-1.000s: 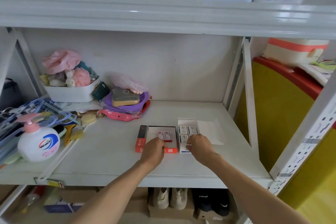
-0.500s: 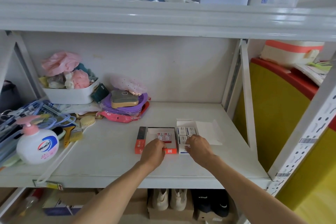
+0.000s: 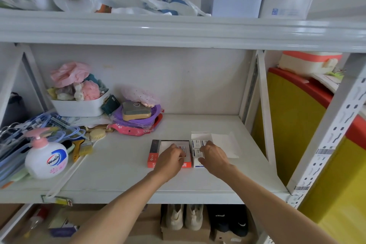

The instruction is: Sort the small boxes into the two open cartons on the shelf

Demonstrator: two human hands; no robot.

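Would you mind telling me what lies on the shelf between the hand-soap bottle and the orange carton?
In the head view, bare white shelf separates the hand-soap bottle from the orange carton.

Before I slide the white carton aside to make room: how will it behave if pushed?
The white carton looks like thin card, so probably light and easy to slide on the smooth shelf. Its open flap lies flat and may flop or catch. The small boxes inside could shift.

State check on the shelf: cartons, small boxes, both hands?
Red carton: open, lying flat.
White carton: open, flap folded out right.
Blue-label small boxes: packed inside white carton.
Left hand: curled over red carton, grip unclear.
Right hand: over white carton, grip unclear.
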